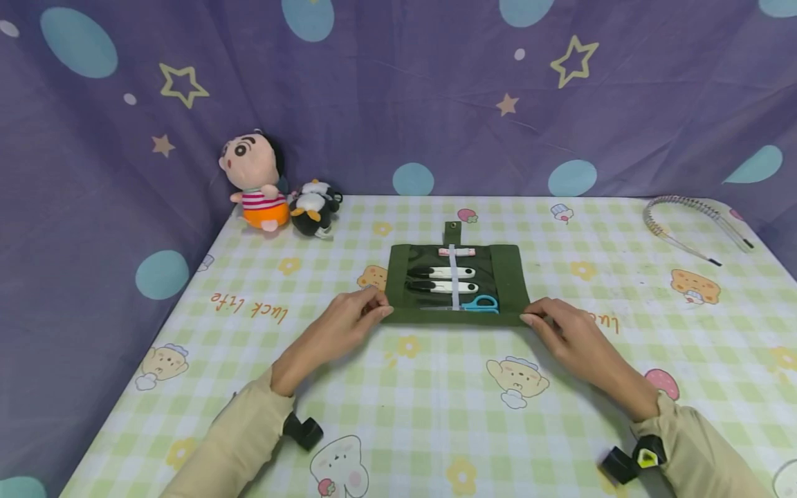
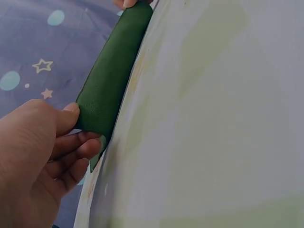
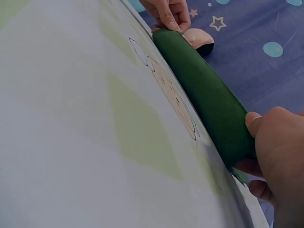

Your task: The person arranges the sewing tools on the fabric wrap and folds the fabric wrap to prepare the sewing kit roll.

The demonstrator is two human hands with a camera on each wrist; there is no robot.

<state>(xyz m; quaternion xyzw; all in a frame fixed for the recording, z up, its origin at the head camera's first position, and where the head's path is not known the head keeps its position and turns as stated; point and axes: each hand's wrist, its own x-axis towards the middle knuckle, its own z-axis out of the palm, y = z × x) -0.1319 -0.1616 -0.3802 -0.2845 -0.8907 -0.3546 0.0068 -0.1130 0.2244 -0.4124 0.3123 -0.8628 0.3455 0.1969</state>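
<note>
A dark green fabric tool pouch [image 1: 510, 277] lies unfolded on the table, its snap tab [image 1: 452, 234] pointing to the far side. A pale elastic strap [image 1: 454, 299] crosses blue-handled scissors [image 1: 484, 302], two white-and-black tools [image 1: 463, 272] of unclear kind, and a small pink-and-white item [image 1: 463, 252]. My left hand [image 1: 342, 321] pinches the near left corner between thumb and fingers. At the near right corner, my right hand [image 1: 573, 335] pinches the fabric likewise. Both wrist views show the pouch's near edge [image 2: 111, 71] raised and curved between the hands; its contents are hidden there.
A doll in a striped shirt [image 1: 264, 200] and a black-and-white plush toy [image 1: 314, 207] sit at the far left. A beaded headband [image 1: 663, 232] lies at the far right. The checked tablecloth [image 1: 429, 401] reaches a purple patterned curtain [image 1: 398, 104] behind.
</note>
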